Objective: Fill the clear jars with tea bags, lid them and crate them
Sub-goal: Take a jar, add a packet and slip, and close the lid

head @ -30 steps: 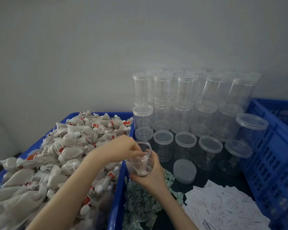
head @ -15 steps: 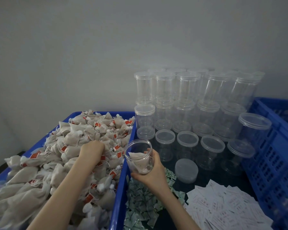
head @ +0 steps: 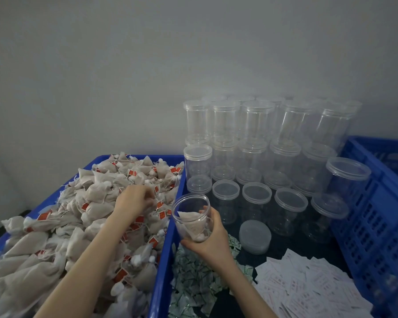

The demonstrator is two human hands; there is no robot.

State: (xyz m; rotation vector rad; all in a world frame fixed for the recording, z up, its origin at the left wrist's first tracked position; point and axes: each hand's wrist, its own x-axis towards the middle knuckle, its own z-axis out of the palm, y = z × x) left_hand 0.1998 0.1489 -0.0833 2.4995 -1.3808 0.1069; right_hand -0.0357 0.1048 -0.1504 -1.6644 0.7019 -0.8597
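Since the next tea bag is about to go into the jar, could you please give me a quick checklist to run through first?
1. Open jar held firmly by right hand: ok.
2. Jar mouth unlidded and tilted toward the tea bag bin: ok.
3. Left hand on the tea bag pile: ok.
4. A bag actually pinched by the left hand: cannot tell.
5. Room left in jar, with tea bags only in its lower part: ok.
6. Loose lid within reach on the table: ok.

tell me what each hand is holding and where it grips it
The right hand grips the open clear jar around its lower body. The left hand is curled into the tea bags; whether it pinches one cannot be told.
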